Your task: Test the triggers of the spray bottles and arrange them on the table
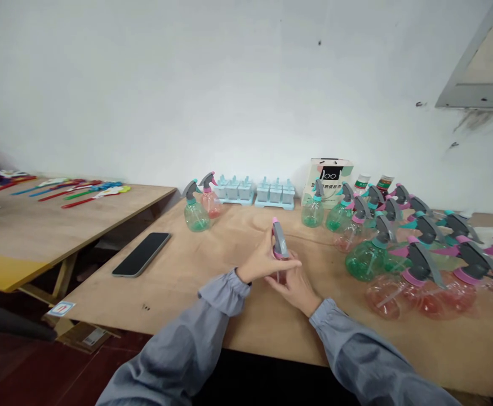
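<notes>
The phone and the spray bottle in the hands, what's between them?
Nothing: in the head view only bare table lies between the phone and the spray bottle that the left hand and right hand hold.

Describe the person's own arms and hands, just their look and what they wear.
Both arms wear long, loose grey-blue sleeves of a thin, slightly creased fabric, each gathered into an elastic cuff at the wrist. The left hand and right hand are bare: no gloves, rings or watch show. No markings or logos appear on the sleeves.
</notes>
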### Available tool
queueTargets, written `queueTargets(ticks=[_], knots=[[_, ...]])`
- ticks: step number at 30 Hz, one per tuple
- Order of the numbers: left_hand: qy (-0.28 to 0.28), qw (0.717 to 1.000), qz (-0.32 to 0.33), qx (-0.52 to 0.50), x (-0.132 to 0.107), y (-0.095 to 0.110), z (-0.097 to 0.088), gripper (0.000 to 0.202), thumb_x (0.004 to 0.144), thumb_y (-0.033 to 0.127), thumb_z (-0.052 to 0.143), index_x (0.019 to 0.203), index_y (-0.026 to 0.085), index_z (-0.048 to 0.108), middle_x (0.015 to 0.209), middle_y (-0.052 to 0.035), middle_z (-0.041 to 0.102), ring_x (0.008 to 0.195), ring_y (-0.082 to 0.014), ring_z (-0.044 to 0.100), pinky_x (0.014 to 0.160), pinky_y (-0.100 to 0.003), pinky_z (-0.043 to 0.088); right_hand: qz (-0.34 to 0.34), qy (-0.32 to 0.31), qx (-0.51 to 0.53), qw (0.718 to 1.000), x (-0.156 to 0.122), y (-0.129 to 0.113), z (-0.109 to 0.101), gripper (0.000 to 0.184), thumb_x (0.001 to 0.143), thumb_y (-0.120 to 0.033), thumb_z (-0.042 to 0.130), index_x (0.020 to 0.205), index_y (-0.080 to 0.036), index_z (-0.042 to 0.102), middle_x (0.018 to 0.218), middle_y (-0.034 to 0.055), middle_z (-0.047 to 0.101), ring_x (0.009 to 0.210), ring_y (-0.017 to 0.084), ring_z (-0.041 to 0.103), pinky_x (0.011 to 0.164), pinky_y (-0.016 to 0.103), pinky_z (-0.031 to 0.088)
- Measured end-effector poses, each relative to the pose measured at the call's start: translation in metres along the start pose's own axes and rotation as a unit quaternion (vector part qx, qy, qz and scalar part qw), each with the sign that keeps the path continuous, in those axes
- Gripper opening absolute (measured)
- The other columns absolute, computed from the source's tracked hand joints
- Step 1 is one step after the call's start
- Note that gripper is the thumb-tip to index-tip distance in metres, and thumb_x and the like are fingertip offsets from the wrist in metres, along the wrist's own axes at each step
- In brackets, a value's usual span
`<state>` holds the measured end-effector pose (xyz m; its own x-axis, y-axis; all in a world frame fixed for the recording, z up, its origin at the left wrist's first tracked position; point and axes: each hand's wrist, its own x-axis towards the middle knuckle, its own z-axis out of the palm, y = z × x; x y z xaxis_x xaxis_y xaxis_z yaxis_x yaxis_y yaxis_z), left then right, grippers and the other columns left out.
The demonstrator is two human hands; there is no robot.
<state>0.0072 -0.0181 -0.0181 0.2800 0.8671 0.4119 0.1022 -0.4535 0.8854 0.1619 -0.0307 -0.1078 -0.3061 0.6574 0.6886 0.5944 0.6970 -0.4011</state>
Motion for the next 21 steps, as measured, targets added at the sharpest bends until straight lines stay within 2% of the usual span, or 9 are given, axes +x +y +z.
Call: queueTargets(ticks=[2, 4, 6, 9, 12, 15, 17, 21], knots=[[0.055, 0.998, -0.02, -0.018, 0.002, -0.005, 0.01, 0.103, 0.068, 0.047, 0.089, 0.154, 0.022, 0.038, 0.147, -0.0183, 0.053, 0.124, -0.0313, 0.061, 0.108, -0.049, 0.05, -0.012, -0.026, -0.012, 1.0, 0.0, 0.007, -0.001, 0.081, 0.09, -0.065, 0.063, 0.151, -0.018, 0.041, 0.135, 0.0213, 0.058, 0.129, 0.039, 0.057, 0.105, 0.061, 0.051], [0.105, 0.993, -0.036, -0.032, 0.006, -0.009, 0.009, 0.087, 0.074, 0.042, 0.086, 0.148, 0.021, 0.046, 0.142, -0.0173, 0.058, 0.12, -0.0284, 0.063, 0.104, -0.045, 0.052, 0.001, -0.01, -0.011, 1.0, 0.009, 0.024, -0.005, 0.085, 0.089, -0.071, 0.059, 0.152, -0.017, 0.04, 0.137, 0.0222, 0.057, 0.129, 0.039, 0.057, 0.107, 0.061, 0.049], [0.142, 0.987, -0.048, -0.054, 0.008, -0.009, 0.0, 0.075, 0.075, 0.036, 0.084, 0.142, 0.021, 0.053, 0.136, -0.0149, 0.064, 0.119, -0.0266, 0.064, 0.102, -0.041, 0.053, 0.049, 0.066, 0.001, 0.997, 0.03, 0.05, -0.012, 0.079, 0.094, -0.071, 0.05, 0.151, -0.017, 0.039, 0.139, 0.0214, 0.055, 0.13, 0.036, 0.055, 0.111, 0.06, 0.045], [0.164, 0.979, -0.065, -0.102, 0.008, -0.007, -0.018, 0.065, 0.077, 0.034, 0.081, 0.136, 0.023, 0.06, 0.128, -0.0112, 0.07, 0.121, -0.0258, 0.064, 0.099, -0.038, 0.053, 0.15, 0.212, -0.003, 0.966, 0.075, 0.095, -0.022, 0.078, 0.095, -0.073, 0.045, 0.148, -0.016, 0.036, 0.14, 0.0203, 0.051, 0.134, 0.032, 0.05, 0.116, 0.058, 0.039], [0.14, 0.972, -0.1, -0.161, 0.006, -0.004, -0.03, 0.057, 0.079, 0.038, 0.077, 0.133, 0.026, 0.063, 0.126, -0.0091, 0.073, 0.129, -0.0274, 0.061, 0.089, -0.034, 0.053, 0.218, 0.27, -0.034, 0.937, 0.117, 0.136, -0.027, 0.09, 0.088, -0.077, 0.051, 0.146, -0.011, 0.035, 0.143, 0.0253, 0.046, 0.14, 0.036, 0.043, 0.119, 0.058, 0.034], [0.101, 0.958, -0.17, -0.208, 0.005, -0.004, -0.036, 0.051, 0.077, 0.038, 0.077, 0.126, 0.026, 0.068, 0.124, -0.0087, 0.075, 0.134, -0.0287, 0.059, 0.075, -0.026, 0.05, 0.249, 0.289, -0.067, 0.922, 0.142, 0.165, -0.025, 0.091, 0.087, -0.075, 0.054, 0.146, -0.008, 0.034, 0.146, 0.0302, 0.044, 0.143, 0.038, 0.04, 0.119, 0.058, 0.032], [0.083, 0.946, -0.202, -0.24, 0.005, -0.004, -0.038, 0.047, 0.074, 0.034, 0.078, 0.119, 0.023, 0.071, 0.119, -0.0099, 0.077, 0.131, -0.0289, 0.062, 0.068, -0.022, 0.045, 0.266, 0.289, -0.08, 0.916, 0.149, 0.178, -0.022, 0.093, 0.085, -0.073, 0.057, 0.146, -0.007, 0.034, 0.148, 0.0318, 0.043, 0.143, 0.04, 0.04, 0.119, 0.058, 0.033], [0.041, 0.931, -0.205, -0.298, 0.006, -0.003, -0.043, 0.036, 0.068, 0.027, 0.077, 0.102, 0.017, 0.074, 0.113, -0.012, 0.078, 0.118, -0.0282, 0.07, 0.057, -0.02, 0.039, 0.293, 0.274, -0.077, 0.913, 0.145, 0.19, -0.016, 0.097, 0.081, -0.073, 0.064, 0.144, -0.004, 0.035, 0.143, 0.0338, 0.048, 0.139, 0.043, 0.045, 0.115, 0.059, 0.037]])
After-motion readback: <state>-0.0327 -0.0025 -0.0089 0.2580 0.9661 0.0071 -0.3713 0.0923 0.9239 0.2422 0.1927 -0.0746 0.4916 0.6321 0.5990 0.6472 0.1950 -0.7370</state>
